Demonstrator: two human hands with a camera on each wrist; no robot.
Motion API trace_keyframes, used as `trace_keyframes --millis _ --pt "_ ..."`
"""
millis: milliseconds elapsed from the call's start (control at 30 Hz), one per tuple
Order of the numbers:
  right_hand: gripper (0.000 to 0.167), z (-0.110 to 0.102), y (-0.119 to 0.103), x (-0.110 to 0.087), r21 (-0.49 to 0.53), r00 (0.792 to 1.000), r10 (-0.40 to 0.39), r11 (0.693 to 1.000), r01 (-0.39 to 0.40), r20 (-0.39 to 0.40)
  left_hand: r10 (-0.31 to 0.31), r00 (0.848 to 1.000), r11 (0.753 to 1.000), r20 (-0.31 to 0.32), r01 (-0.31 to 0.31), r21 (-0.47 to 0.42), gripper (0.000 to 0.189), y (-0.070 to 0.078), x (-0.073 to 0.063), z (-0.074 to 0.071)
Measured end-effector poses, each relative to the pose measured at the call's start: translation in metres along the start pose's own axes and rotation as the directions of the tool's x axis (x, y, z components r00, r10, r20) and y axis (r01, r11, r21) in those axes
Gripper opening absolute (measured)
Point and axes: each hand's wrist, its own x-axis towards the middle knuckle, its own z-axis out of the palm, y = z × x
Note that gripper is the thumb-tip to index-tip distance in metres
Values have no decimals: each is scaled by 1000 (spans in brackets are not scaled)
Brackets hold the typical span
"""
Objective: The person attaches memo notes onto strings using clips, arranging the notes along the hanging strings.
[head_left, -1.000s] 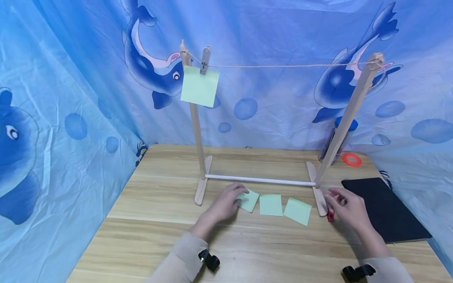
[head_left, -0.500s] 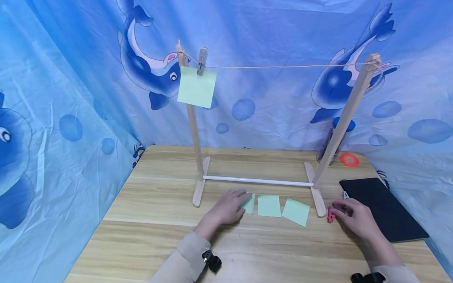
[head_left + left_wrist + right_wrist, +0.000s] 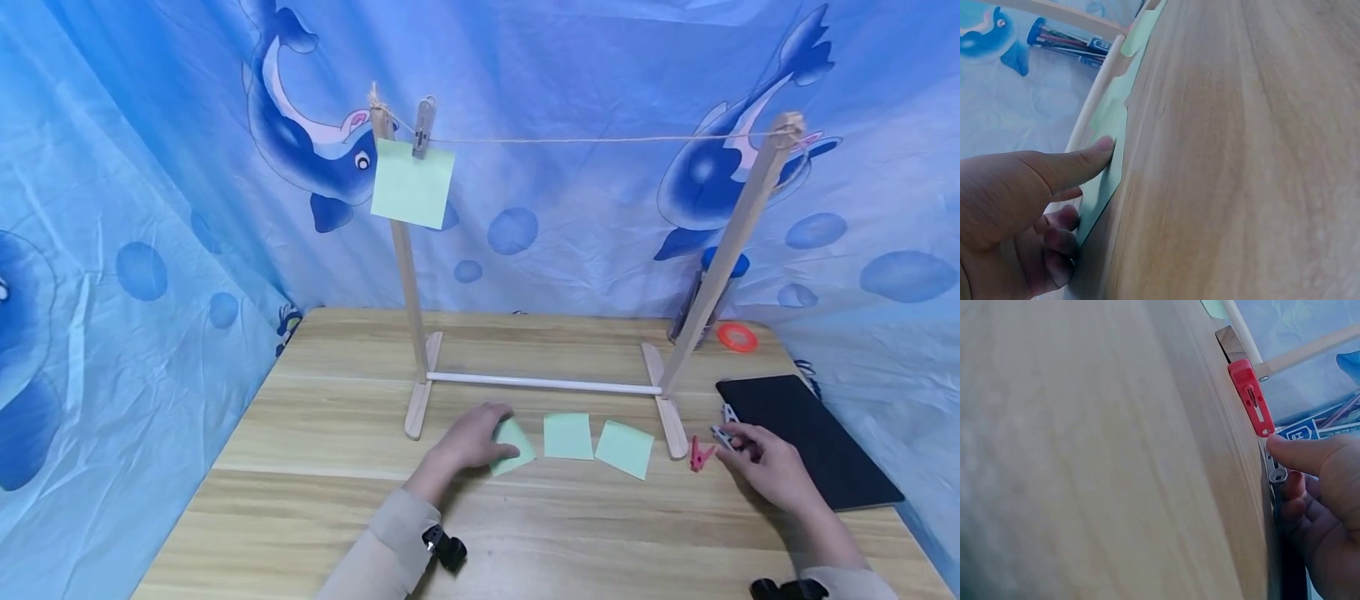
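Note:
My left hand (image 3: 471,437) holds a pale green sticky note (image 3: 513,447) on the table; in the left wrist view the thumb (image 3: 1100,150) lies on the note (image 3: 1100,187) and the other fingers curl at its edge. Two more green notes, a middle one (image 3: 567,437) and a right one (image 3: 625,450), lie beside it. My right hand (image 3: 772,471) pinches a grey clothespin (image 3: 721,437) by the black board. Just left of its fingertips lies a red clothespin (image 3: 699,456), also seen as a red peg (image 3: 1251,398) in the right wrist view. Another pale clothespin (image 3: 729,413) lies behind.
A wooden stand carries a string (image 3: 585,140) between two posts, with a white bar (image 3: 543,382) below. From the string hangs a green note (image 3: 412,185) under a grey clip (image 3: 423,125). A black board (image 3: 813,442), red ring (image 3: 737,337) and blue-lidded jar (image 3: 708,296) are at right.
My left hand has shifted its note left and nearer, turning it away from the middle one. The right hand has let go of the red clothespin and moved right to the grey one.

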Motion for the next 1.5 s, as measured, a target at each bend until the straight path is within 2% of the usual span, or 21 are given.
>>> trace_keyframes --millis 133,267,367,467,600,700,800,867,933,1000,1067,1133,1200,1267,1300,1367,1467,1500 --pt "51 -6 2 0 -70 997 69 995 -66 37 2 999 998 -37 -4 -64 35 -7 -1 0" --pt "46 -13 2 0 -128 993 92 988 -82 78 9 998 991 -68 -18 -134 13 -14 -2 0" --pt "39 -16 1 1 -156 994 62 987 -48 86 27 996 982 -89 -43 -187 10 -21 -2 1" --pt "34 -17 -1 1 -168 995 38 986 -22 90 41 993 960 -108 -69 -272 9 -29 -2 2" --pt "31 -18 -3 -1 -144 994 72 988 -60 80 26 990 921 -138 -78 -383 6 -36 -4 3" --pt "30 -18 -6 -4 -92 994 109 990 -109 1 -15 986 897 -166 -60 -438 5 -38 -7 3" --pt "27 -16 -8 -6 -38 986 115 992 -121 -123 -68 976 874 -207 -42 -485 5 -38 -8 4" --pt "29 -14 -10 -6 17 971 139 990 -138 -195 -101 966 863 -240 -35 -503 6 -36 -8 3" --pt "32 -13 -11 -6 85 950 195 980 -179 -244 -127 956 856 -265 -30 -517 8 -35 -8 2" --pt "35 -12 -13 -6 174 926 267 958 -226 -268 -161 947 839 -277 -16 -545 10 -31 -8 0" --pt "37 -12 -16 -5 261 905 326 931 -257 -274 -201 939 801 -280 -7 -599 13 -27 -9 -3" --pt "39 -12 -19 -3 318 895 356 910 -266 -269 -249 930 734 -271 -2 -679 14 -22 -9 -9" --pt "40 -13 -21 -1 362 892 372 893 -267 -258 -287 922 648 -258 -11 -762 15 -17 -9 -15" --pt "41 -14 -23 1 411 890 394 868 -279 -228 -305 918 574 -254 -36 -818 14 -12 -8 -21" --pt "39 -14 -24 2 445 890 403 851 -279 -213 -305 917 548 -256 -51 -835 14 -10 -8 -24" --pt "33 -15 -26 3 529 890 421 802 -276 -175 -301 915 530 -269 -74 -845 14 -6 -8 -29" --pt "28 -16 -28 4 677 896 427 695 -243 -117 -282 909 565 -307 -102 -819 16 -3 -9 -35" --pt "28 -16 -28 4 698 901 419 678 -230 -111 -272 907 586 -323 -111 -803 17 -3 -10 -37"
